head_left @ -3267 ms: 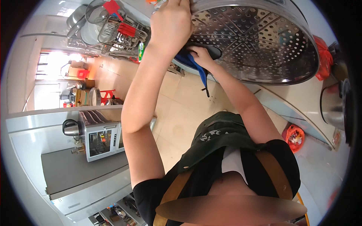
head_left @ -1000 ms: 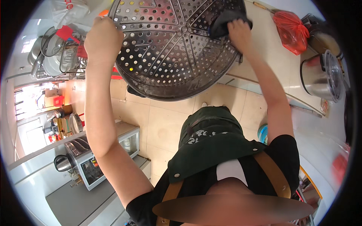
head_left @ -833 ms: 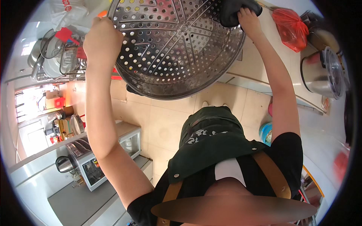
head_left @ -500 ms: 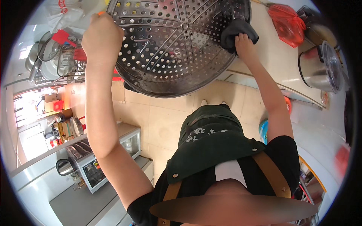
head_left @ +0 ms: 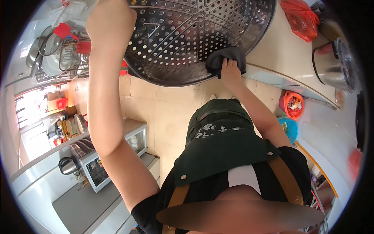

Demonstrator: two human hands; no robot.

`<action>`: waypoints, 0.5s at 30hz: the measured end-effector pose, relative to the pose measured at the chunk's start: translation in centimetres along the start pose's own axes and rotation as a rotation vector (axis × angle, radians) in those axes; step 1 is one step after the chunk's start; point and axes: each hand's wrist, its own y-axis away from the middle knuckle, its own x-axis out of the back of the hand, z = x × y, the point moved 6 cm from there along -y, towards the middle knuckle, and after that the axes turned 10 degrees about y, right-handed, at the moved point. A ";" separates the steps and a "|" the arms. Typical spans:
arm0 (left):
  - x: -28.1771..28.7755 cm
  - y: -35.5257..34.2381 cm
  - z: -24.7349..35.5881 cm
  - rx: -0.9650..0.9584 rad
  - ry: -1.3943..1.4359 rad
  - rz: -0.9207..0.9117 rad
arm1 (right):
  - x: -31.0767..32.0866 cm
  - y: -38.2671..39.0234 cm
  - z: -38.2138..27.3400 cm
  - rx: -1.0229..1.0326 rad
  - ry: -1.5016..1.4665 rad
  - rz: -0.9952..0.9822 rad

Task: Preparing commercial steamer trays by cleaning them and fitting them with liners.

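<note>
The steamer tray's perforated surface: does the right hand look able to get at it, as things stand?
Probably yes: the right hand holds a dark cloth at the near edge of the steamer tray, and nothing visible blocks its way.

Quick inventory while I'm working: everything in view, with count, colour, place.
Perforated tray: 1, silver, top centre
Cloth: 1, dark grey, against the tray's rim
Counter: 1, cream, right
Tied bag: 1, red, upper right
Metal pot: 1, silver, far right
Dish rack: 1, silver, upper left
Carrier bag: 1, white, top left
Kettle: 1, silver, left
Glass-fronted unit: 1, white, lower left
Lined bin: 1, red, right
Bucket: 1, blue, beside lined bin
Background clutter: uncountable, mixed, far left
Apron: 1, dark green, centre
Left hand: 1, bare, tray's left rim
Right hand: 1, bare, on cloth
</note>
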 end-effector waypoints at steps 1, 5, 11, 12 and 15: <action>-0.1 0.1 0.1 0.001 -0.007 -0.008 | -0.4 0.4 -0.9 0.000 -0.049 -0.027; 0.3 0.6 0.2 0.018 -0.012 -0.011 | 0.0 1.3 -4.7 -0.039 -0.237 -0.104; 1.0 1.2 0.9 0.047 0.013 -0.027 | 1.8 1.6 -8.5 0.023 -0.422 -0.025; 1.2 1.1 0.9 0.058 0.014 -0.023 | 2.1 1.4 -8.8 0.026 -0.497 -0.070; 1.3 1.3 1.0 0.040 -0.028 -0.009 | 1.7 1.0 -8.9 0.003 -0.671 -0.136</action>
